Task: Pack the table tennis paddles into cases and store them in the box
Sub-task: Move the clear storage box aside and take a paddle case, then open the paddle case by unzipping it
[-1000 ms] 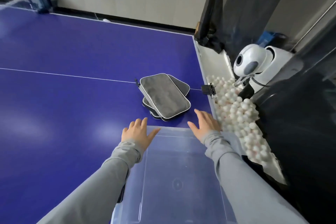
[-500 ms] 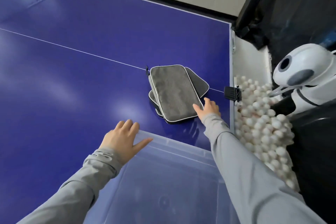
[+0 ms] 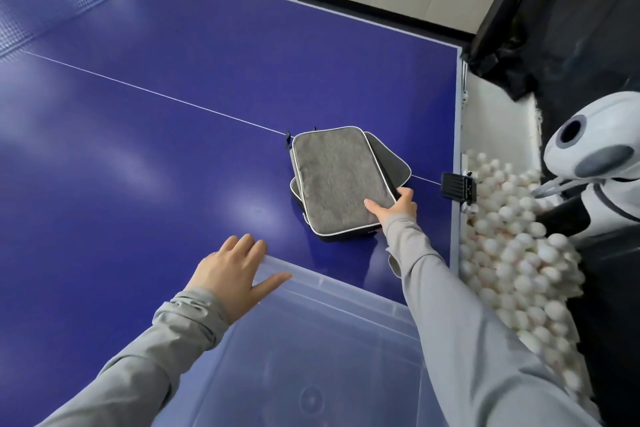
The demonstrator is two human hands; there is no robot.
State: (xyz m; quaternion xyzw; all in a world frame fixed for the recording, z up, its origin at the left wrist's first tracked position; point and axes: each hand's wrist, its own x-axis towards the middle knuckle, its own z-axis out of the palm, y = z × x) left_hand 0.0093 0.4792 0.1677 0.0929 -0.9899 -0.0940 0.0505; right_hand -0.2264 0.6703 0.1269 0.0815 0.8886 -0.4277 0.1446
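Cases [image 3: 341,180] lay stacked on the blue counter [image 3: 156,149] just beyond the clear box [image 3: 322,291], the right hand [image 3: 396,208] pinching the top one's near corner to lift it while the left hand [image 3: 232,272] rested flat, fingers straight, steadying the rim.

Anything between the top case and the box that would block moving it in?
Nothing visible does. The right hand already grips the near corner of the top case, and only bare blue table lies between it and the open box. The left hand rests on the box's far left rim, off the direct line.
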